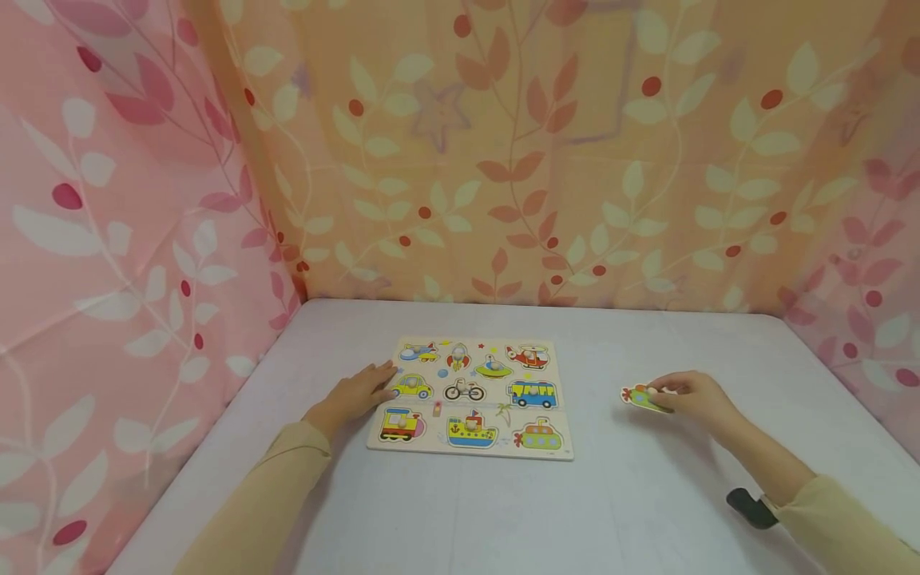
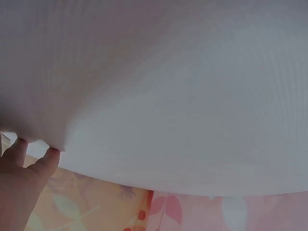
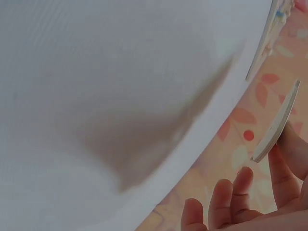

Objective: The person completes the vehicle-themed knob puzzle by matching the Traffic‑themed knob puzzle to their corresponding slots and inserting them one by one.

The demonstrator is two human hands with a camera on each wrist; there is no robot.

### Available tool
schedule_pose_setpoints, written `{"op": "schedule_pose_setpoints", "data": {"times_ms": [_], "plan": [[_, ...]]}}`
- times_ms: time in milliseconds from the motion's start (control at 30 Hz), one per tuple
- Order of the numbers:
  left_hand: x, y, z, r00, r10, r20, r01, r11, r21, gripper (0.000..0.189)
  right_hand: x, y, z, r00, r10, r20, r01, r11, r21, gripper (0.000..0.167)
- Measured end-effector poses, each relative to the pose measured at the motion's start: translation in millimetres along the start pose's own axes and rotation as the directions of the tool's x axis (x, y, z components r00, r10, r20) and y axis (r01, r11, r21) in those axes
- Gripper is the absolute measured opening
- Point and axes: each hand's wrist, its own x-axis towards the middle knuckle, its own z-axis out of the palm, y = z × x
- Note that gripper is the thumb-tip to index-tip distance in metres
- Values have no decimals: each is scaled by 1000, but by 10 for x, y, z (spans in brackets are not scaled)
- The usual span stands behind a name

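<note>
My right hand point(image 1: 693, 395) pinches a green submarine puzzle piece point(image 1: 638, 397) with a red propeller, holding it above the table to the right of the puzzle board. In the right wrist view the wooden piece point(image 3: 276, 127) shows edge-on at the thumb and forefinger, the other fingers spread apart. Fingers of my left hand point(image 1: 357, 391) lie over the left edge of the wooden puzzle board point(image 1: 435, 435). Vehicle pieces with knobs sit in the board, among them a bus point(image 1: 533, 394) and a ship point(image 1: 471, 431). At its lower right corner a submarine picture point(image 1: 542, 437) shows without a knob.
A white cloth covers the table point(image 1: 611, 495). Leaf-patterned curtains point(image 1: 517, 160) stand behind it and along both sides. A black object point(image 1: 751, 509) shows beneath my right wrist, beside the sleeve.
</note>
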Motion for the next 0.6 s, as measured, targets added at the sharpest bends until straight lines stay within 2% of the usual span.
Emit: {"op": "schedule_pose_setpoints", "data": {"times_ms": [333,600], "plan": [[-14,4,3,1000,17,-7,-17,1000,-2,60,-24,-178,227,999,-39,16,39,999,13,24],[-12,12,4,1000,-9,-1,9,1000,2,60,-51,-319,409,998,-54,31,54,998,10,20]]}}
